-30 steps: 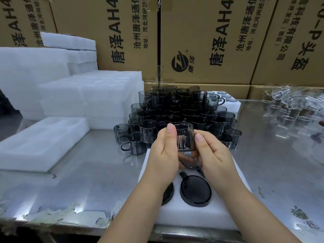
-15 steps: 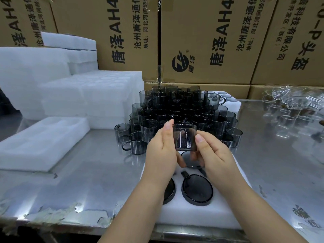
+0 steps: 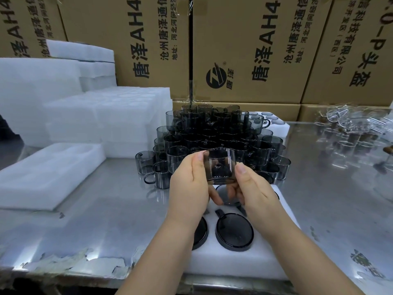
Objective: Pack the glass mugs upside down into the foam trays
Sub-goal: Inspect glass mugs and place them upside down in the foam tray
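A smoky grey glass mug (image 3: 220, 166) is held between both hands above the white foam tray (image 3: 244, 262) at the table's front. My left hand (image 3: 189, 188) grips its left side and my right hand (image 3: 253, 192) grips its right side. The mug is tilted, with its ribbed bottom showing through the glass. In the tray sit upside-down mugs: one dark round base (image 3: 234, 232) in the middle, another (image 3: 201, 233) partly hidden by my left wrist, and one (image 3: 228, 195) behind my fingers. A stacked pile of grey mugs (image 3: 212, 133) stands behind the tray.
An empty foam tray (image 3: 46, 173) lies at the left, with stacks of foam trays (image 3: 102, 118) behind it. Clear glass mugs (image 3: 353, 128) crowd the right rear of the steel table (image 3: 106, 209). Cardboard boxes (image 3: 244, 50) wall off the back. The table's front edge has peeling film.
Both hands have raised the mug slightly and tipped it, so its bottom now shows through the glass.
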